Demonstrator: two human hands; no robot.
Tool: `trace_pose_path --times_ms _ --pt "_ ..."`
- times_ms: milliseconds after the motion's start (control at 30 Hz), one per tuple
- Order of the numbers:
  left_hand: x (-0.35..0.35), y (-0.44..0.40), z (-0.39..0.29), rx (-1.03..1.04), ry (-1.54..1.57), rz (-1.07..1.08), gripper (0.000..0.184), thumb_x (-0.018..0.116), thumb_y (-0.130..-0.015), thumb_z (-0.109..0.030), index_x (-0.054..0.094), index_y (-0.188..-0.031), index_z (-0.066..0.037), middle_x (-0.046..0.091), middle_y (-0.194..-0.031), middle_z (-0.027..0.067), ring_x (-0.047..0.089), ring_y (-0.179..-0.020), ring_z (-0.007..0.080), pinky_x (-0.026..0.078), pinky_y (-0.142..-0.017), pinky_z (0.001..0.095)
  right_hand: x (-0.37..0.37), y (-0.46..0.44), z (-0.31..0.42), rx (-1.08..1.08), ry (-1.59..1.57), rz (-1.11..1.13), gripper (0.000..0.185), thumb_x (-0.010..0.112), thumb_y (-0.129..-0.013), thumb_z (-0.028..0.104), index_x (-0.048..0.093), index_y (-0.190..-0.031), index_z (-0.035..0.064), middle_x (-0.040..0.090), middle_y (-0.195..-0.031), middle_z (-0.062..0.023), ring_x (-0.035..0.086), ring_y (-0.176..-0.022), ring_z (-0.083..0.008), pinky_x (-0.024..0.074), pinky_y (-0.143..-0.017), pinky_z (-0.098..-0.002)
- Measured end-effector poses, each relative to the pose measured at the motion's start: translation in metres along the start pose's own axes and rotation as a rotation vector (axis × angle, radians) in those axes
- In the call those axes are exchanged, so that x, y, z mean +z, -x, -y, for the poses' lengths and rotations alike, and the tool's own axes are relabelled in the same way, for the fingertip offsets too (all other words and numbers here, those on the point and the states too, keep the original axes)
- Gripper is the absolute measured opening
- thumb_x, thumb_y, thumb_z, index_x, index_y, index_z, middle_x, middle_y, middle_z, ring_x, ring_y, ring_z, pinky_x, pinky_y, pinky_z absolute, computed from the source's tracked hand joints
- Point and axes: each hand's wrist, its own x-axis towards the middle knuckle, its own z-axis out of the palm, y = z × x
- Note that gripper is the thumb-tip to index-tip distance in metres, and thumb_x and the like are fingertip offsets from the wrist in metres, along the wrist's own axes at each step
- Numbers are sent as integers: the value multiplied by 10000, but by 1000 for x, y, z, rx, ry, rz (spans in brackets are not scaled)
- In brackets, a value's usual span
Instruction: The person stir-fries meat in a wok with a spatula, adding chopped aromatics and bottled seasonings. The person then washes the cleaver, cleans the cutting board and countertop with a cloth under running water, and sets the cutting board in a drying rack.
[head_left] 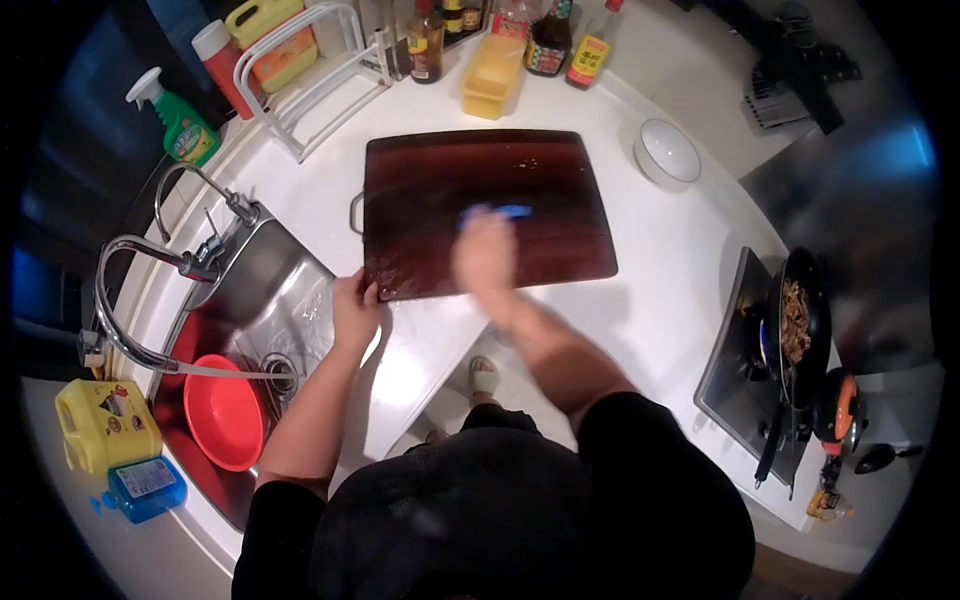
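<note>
A dark reddish-brown cutting board (430,190) with a metal handle on its left side lies on the white counter. My left hand (356,302) grips its near left corner, the fingers closed over the edge. Over the middle of the board, my right hand (485,248) is smeared by motion. A bright blue cloth-like thing (514,211) shows at its fingers, too blurred to name surely. Small pale crumbs (528,165) lie on the far right part of the board, and wet spots glisten near its front left corner.
To the left is a steel sink (310,270) with a tap (200,265) and a red basin (225,415). Behind the board stand a white rack (300,80), a yellow container (492,75) and sauce bottles (590,50). At right are a white bowl (667,155) and a pan of food (797,320).
</note>
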Motion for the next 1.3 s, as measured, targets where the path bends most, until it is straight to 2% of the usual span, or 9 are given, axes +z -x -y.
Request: trace_pose_path --times_ms 233,400,567,667,767,867,967,1033,1300 --pt "-46 40 43 -428 358 55 410 590 -749 -58 433 -1121 12 524 -909 108 523 -776 162 426 -686 248 -23 22 131 -249 -1162 378 397 551 -703 70 419 -1064 -26 396 -971 -210 426 -900 -324 359 -794 -377" --pt "-60 43 22 -511 665 156 603 558 -779 -22 235 -1288 -38 516 -948 68 494 -820 129 422 -705 224 -42 -96 -32 33 -575 -432 348 454 -779 102 438 -1118 26 441 -938 -204 456 -840 -323 383 -743 -398" --pt "-67 38 17 -493 564 279 682 537 -769 39 159 -1325 -75 505 -1031 73 488 -885 132 391 -796 222 12 -121 -35 324 -47 -19 217 409 -783 139 516 -941 35 510 -890 -159 522 -802 -294 432 -691 -385" --pt "-62 44 32 -450 554 282 699 546 -766 30 139 -1326 -67 506 -1024 81 485 -888 137 381 -805 224 22 -76 85 -66 63 47 231 425 -776 158 494 -982 78 502 -905 -119 506 -820 -237 426 -657 -348" --pt "-61 47 29 -430 663 244 667 572 -760 -8 183 -1301 -36 507 -1020 99 485 -899 166 389 -789 234 19 -17 201 -310 -253 152 199 429 -776 159 508 -916 41 489 -851 -154 482 -835 -280 399 -676 -411" --pt "-58 49 49 106 227 204 574 561 -767 -14 254 -1253 -18 538 -962 118 505 -872 156 410 -739 251 15 24 263 -267 -1057 311 164 448 -781 89 490 -915 6 446 -914 -172 456 -878 -293 382 -740 -386" --pt "-64 52 25 -435 527 283 605 549 -759 19 232 -1270 -40 546 -934 103 518 -841 148 415 -729 254 10 -8 244 -13 -1538 228 231 470 -742 3 469 -972 -6 384 -973 -156 447 -885 -274 365 -777 -346" --pt "-72 53 9 -416 604 277 697 551 -754 32 147 -1310 -85 536 -943 92 521 -842 147 412 -745 250 -34 -54 161 -228 -930 -235 284 477 -749 29 469 -1031 3 375 -974 -150 442 -852 -257 356 -808 -352" --pt "-72 54 16 -406 550 365 806 568 -758 -12 13 -1336 -99 416 -1197 145 436 -1066 194 327 -888 247 38 -131 -45 91 -125 -212 300 555 -729 201 552 -980 36 516 -932 -161 495 -840 -320 407 -733 -382"
